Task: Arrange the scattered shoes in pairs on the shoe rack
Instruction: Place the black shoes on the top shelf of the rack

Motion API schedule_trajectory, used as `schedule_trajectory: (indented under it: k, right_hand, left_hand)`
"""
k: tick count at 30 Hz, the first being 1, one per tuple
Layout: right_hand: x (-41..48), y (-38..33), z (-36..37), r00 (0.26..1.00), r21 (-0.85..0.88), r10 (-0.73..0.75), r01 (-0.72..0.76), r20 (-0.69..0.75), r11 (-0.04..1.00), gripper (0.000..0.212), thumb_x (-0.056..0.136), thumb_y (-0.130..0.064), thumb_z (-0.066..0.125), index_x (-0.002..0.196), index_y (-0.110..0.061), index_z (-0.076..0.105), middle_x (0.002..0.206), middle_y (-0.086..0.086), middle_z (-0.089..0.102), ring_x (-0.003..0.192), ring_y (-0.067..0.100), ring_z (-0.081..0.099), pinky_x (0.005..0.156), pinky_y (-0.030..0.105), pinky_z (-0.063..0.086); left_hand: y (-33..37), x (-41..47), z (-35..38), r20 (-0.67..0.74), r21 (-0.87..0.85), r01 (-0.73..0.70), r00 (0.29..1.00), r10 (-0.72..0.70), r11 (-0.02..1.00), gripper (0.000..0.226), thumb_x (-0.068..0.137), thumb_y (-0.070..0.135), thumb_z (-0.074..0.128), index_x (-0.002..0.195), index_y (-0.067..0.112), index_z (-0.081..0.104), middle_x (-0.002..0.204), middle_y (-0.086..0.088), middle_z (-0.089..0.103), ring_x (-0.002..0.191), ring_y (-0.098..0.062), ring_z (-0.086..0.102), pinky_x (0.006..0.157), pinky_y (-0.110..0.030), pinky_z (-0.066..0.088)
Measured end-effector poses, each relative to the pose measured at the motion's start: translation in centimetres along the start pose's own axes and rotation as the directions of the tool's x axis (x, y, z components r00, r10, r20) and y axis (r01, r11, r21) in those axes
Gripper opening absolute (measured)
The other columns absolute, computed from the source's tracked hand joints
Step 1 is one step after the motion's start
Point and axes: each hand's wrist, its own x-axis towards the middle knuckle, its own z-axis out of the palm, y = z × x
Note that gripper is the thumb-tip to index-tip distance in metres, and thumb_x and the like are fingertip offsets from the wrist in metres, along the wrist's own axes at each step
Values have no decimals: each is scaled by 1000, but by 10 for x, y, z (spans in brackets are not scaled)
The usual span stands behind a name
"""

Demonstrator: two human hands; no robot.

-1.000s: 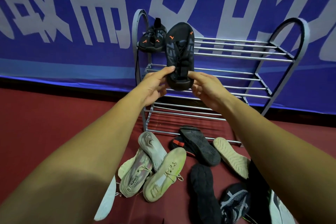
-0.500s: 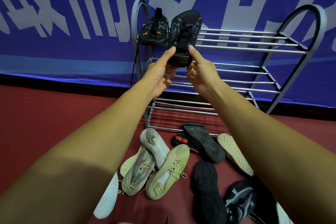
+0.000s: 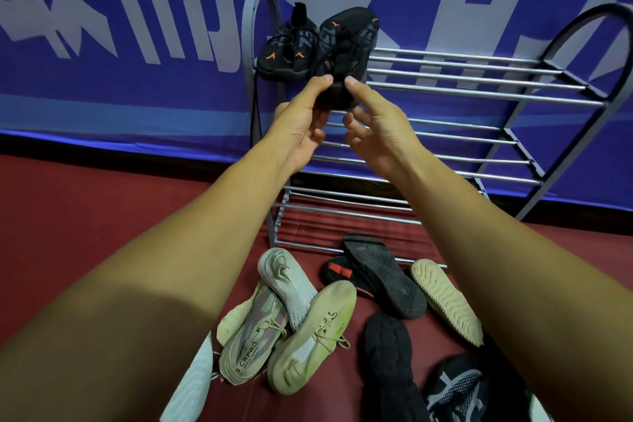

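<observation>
A black shoe with orange marks [image 3: 347, 44] is tilted up on the top shelf of the grey metal shoe rack [image 3: 479, 86], right beside its matching black shoe [image 3: 286, 51] at the shelf's left end. My left hand [image 3: 301, 123] and my right hand [image 3: 376, 123] both pinch the near end of the tilted shoe from below, thumbs on top. The lower shelves hold nothing.
Several loose shoes lie on the red floor before the rack: a beige shoe [image 3: 308, 329], a grey lettered shoe [image 3: 253, 336], a black sole-up shoe [image 3: 383, 277], a tan sole [image 3: 445, 301], a black shoe [image 3: 390, 367]. A blue banner [image 3: 137, 62] hangs behind.
Both hands have lifted the black shoe from in front of the middle shelves up onto the top shelf, next to its match.
</observation>
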Motion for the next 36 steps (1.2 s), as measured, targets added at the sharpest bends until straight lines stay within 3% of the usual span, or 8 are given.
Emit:
schedule_trajectory:
  k: [4, 10, 14, 20, 27, 30, 36]
  right_hand:
    - [6, 4, 3, 995, -59, -42, 36, -96, 998, 41, 84, -31, 80, 112, -1, 71, 52, -11, 55, 47, 3, 46, 52, 22, 32]
    - [14, 3, 4, 987, -91, -112, 103, -111, 991, 20, 87, -34, 77, 90, -15, 71, 52, -13, 54, 53, 7, 45, 51, 23, 35]
    - [19, 0, 1, 980, -88, -155, 144, -126, 986, 26, 89, -38, 75, 88, -13, 72, 54, -7, 52, 52, 7, 45, 53, 23, 35]
    - [23, -4, 0, 974, -107, -134, 116, -185, 987, 32, 88, -39, 77, 86, -8, 70, 66, 4, 55, 56, 12, 42, 53, 25, 36]
    - [22, -9, 9, 967, -231, -153, 104, -203, 967, 35, 96, -42, 66, 85, -9, 65, 85, 9, 66, 70, 14, 55, 57, 25, 40]
    - [17, -10, 9, 970, -248, -128, 74, -209, 966, 36, 96, -45, 65, 89, -9, 66, 81, 7, 66, 68, 13, 54, 55, 25, 39]
    - [-2, 10, -10, 969, -318, -22, -60, -247, 946, 32, 98, -37, 64, 88, -8, 67, 89, 7, 73, 68, 13, 59, 55, 23, 41]
  left_hand:
    - [-3, 6, 5, -84, 6, -8, 996, 9, 1000, 32, 81, 33, 80, 101, 12, 66, 82, -2, 64, 59, -7, 50, 46, -22, 29]
    - [-4, 14, 8, -69, 34, -30, 997, 32, 999, 29, 80, 37, 81, 92, 13, 72, 86, -4, 66, 61, -8, 48, 45, -22, 29]
    - [-6, 19, 14, -66, 20, -36, 997, 37, 999, 32, 78, 40, 82, 92, 13, 73, 76, 0, 68, 58, -6, 48, 44, -21, 30]
    - [-7, 24, 14, -56, 33, -36, 998, 38, 999, 32, 79, 43, 82, 91, 15, 74, 85, -1, 73, 61, -7, 50, 45, -20, 30]
    - [-3, 20, 9, -14, 49, -15, 1000, 16, 999, 24, 83, 39, 79, 94, 19, 74, 90, 1, 76, 62, -7, 49, 49, -21, 29]
    - [-6, 14, 7, -10, 75, -7, 1000, 8, 997, 26, 84, 40, 78, 99, 20, 73, 93, 1, 76, 61, -6, 49, 50, -21, 28]
    - [-17, -3, -6, -5, 242, 62, 998, -63, 968, 35, 83, 48, 75, 100, 18, 73, 85, 8, 76, 60, -3, 54, 49, -20, 27]
